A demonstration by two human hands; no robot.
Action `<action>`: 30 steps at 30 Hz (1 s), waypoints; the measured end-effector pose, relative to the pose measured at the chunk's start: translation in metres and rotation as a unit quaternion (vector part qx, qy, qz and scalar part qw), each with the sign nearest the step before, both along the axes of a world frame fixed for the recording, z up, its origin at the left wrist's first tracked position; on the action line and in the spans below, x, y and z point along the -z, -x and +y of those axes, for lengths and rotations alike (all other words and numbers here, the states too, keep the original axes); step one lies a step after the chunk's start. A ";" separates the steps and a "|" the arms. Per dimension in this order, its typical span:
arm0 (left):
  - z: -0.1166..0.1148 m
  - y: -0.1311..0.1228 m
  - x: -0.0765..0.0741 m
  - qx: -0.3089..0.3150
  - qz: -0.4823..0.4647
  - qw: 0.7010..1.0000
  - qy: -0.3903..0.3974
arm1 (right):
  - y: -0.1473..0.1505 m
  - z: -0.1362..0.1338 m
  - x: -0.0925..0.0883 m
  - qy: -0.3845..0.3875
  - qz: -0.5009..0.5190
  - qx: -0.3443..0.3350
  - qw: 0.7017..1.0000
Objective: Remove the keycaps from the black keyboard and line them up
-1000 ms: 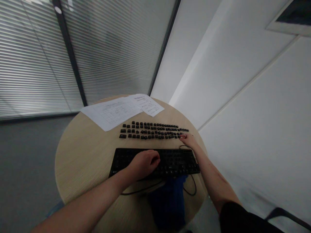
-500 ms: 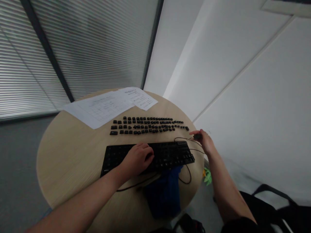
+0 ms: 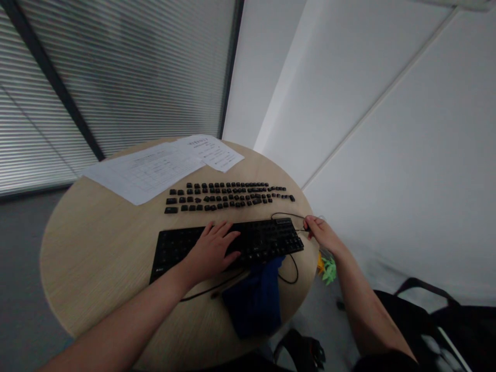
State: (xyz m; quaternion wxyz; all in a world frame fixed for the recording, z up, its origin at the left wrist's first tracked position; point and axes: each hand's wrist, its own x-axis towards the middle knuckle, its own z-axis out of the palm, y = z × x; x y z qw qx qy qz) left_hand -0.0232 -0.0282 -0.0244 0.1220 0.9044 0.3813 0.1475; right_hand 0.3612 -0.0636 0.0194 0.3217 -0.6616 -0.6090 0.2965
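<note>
Keyboard [image 3: 267, 240] is lying on the round table [image 3: 96, 243] under my left hand [image 3: 209, 250], which is spreading open palm-down, gripping nothing; its long axis is running left to right, ending just beside my right hand [image 3: 322, 235], which is pinching black cable [image 3: 287, 213]; it's looking flat, black, keys mostly too dark to tell tbh

In dim light, a round wooden table [image 3: 70, 248] is backed by slatted blinds [image 3: 166, 72] and flanked at right by a white wall [image 3: 406, 170], grey floor [image 3: 17, 248] seen at left, black chair [image 3: 405, 310] at lower right.
</note>
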 end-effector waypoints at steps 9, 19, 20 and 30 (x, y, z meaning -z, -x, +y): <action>-0.001 0.000 -0.001 -0.002 0.006 1.000 0.000 | 0.001 0.012 0.010 0.044 -0.012 -0.008 0.999; -0.001 -0.001 -0.003 -0.005 -0.011 1.000 0.009 | 0.008 0.011 0.011 0.034 -0.006 -0.017 0.999; -0.001 -0.001 -0.002 -0.004 -0.015 1.000 0.008 | 0.008 0.011 0.011 0.038 -0.006 -0.022 0.999; -0.001 0.000 -0.002 0.002 -0.009 1.000 -0.001 | 0.011 0.021 0.004 0.064 -0.006 -0.049 0.997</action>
